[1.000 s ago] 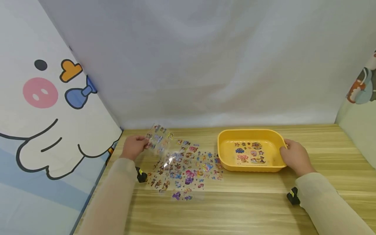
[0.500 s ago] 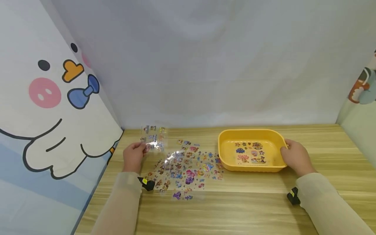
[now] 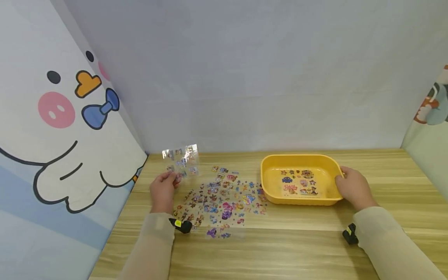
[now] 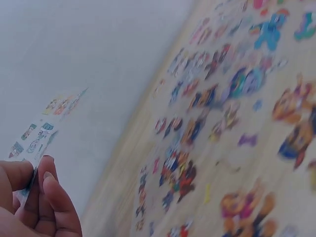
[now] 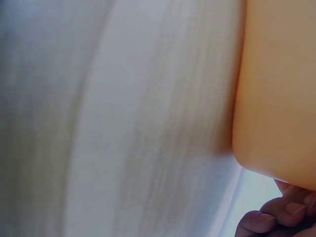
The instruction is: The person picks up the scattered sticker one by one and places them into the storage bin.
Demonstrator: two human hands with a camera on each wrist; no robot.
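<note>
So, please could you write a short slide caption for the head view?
Left hand lifts a clear sticker sheet above loose stickers; right hand grips the yellow tray.

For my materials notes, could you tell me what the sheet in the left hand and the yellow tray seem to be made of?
Sticker sheet: likely thin clear plastic film, glossy; the wall shows through it and it glints. Yellow tray: apparently moulded plastic, smooth with a slight sheen, rounded corners, uniform colour.

Even, soft light fills the head view — bright, with faint shadows under the yellow tray (image 3: 267,194) on the table (image 3: 280,249). Glare glints off the held sticker sheet (image 3: 182,161). Both wrist views are blurred — stickers smeared, tray wall out of focus.
</note>
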